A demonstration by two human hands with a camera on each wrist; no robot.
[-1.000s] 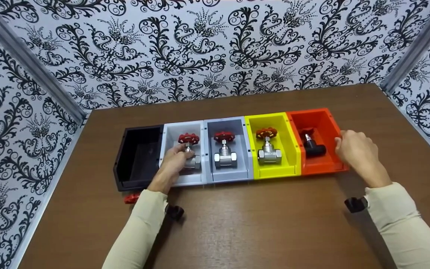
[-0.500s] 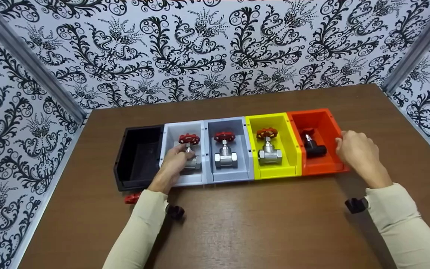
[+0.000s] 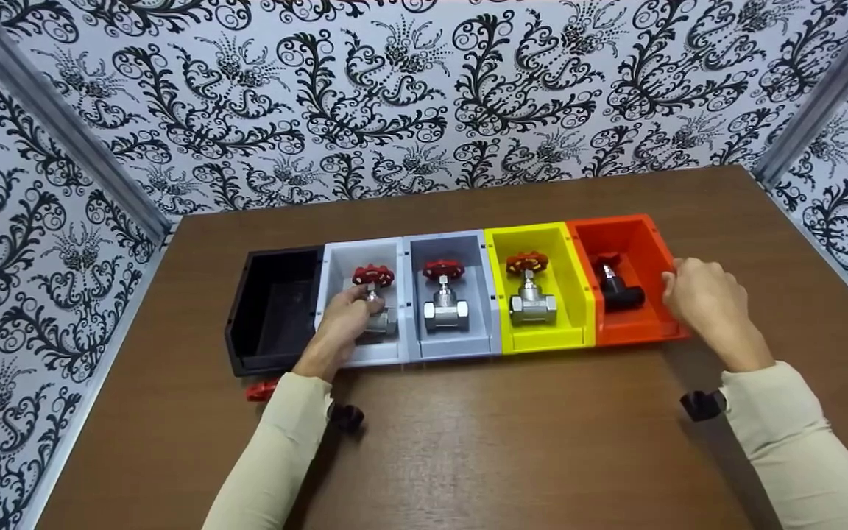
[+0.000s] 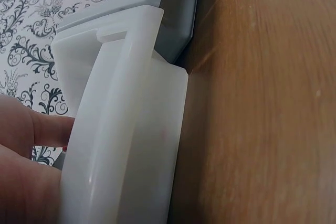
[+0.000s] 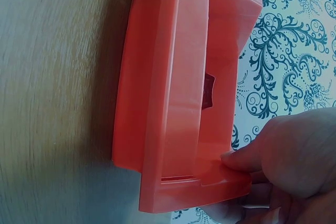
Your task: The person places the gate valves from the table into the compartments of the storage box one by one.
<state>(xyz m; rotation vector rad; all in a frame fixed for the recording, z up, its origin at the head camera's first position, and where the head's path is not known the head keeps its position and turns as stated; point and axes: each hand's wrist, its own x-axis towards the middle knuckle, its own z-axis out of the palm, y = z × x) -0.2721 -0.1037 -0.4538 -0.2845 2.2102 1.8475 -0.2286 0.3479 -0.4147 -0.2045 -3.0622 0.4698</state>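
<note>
My left hand [image 3: 341, 324] reaches into the white bin [image 3: 362, 362] and grips a metal gate valve [image 3: 383, 321] around its neck, below the red handwheel [image 3: 373, 275]. The hand hides part of the valve body. In the left wrist view, the white bin's front wall [image 4: 105, 129] hides most of the fingers. My right hand [image 3: 705, 303] pinches the right wall of the red bin [image 3: 641, 335], at the end of the row. In the right wrist view, the thumb [image 5: 241, 158] lies on the inner side of that wall and the other fingers are outside.
A black bin [image 3: 277, 362] ends the row at left. The grey bin [image 3: 453, 352] and yellow bin [image 3: 549, 342] each hold a similar valve. A black fitting [image 3: 621, 296] lies in the red bin. A red part [image 3: 260, 390] lies before the black bin on the wooden table [image 3: 497, 442].
</note>
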